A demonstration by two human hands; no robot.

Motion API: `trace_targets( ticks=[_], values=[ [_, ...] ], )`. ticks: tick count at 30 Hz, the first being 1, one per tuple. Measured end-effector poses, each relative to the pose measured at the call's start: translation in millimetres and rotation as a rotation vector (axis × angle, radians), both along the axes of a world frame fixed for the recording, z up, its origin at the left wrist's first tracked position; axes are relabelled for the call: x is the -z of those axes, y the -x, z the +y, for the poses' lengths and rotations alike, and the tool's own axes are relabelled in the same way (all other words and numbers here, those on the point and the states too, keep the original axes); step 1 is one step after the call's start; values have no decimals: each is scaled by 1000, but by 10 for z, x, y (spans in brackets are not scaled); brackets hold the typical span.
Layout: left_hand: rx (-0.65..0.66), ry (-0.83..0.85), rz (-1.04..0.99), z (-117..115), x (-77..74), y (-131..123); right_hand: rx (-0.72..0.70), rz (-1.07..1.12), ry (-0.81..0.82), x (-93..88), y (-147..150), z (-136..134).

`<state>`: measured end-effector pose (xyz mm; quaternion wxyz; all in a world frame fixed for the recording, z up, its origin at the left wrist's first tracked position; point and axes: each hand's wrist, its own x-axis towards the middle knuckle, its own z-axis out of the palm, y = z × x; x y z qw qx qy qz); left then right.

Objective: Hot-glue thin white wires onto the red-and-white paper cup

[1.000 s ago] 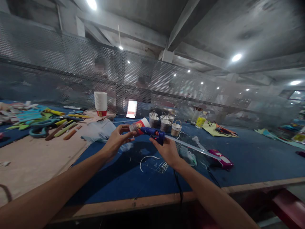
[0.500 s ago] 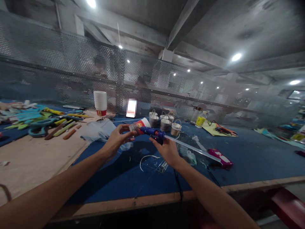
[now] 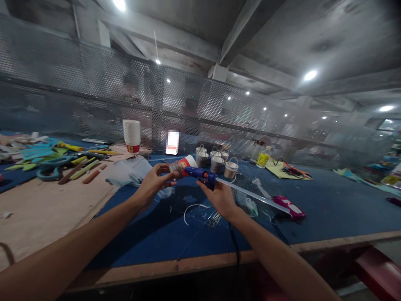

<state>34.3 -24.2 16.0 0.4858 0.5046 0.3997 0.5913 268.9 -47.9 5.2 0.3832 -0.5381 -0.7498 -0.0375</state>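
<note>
Blue tabletop (image 3: pixel 134 242) under all. R hand (image 3: pixel 218 197) wrapped round glue gun (image 3: pixel 196 172). L hand (image 3: pixel 158 179) part-closed, gripping tilted red/wht cup (image 3: pixel 188 161) over table, at gun's tip; contact hard to tell. Sm. handled buckets (image 3: pixel 216 164) just beyond.

Bright white lamps (image 3: pixel 310 75) glow beneath a grey concrete ceiling (image 3: pixel 354 46) crossed by heavy beams (image 3: pixel 246 31); a perforated metal screen (image 3: pixel 108 79) runs along the back of the table (image 3: pixel 147 244), whose blue top (image 3: pixel 344 209) ends in a pale front edge (image 3: pixel 188 264), with red furniture (image 3: pixel 380 269) at lower right
</note>
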Motion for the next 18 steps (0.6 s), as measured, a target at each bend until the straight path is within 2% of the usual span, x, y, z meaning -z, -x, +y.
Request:
trace_targets(
  ticks=[9, 18],
  values=[
    [11, -9, -22, 36, 20, 11, 7, -26, -134, 62, -3, 35],
    [22, 10, -4, -17, -23, -3, 5, -50, -153, 65, -7, 43]
  ],
)
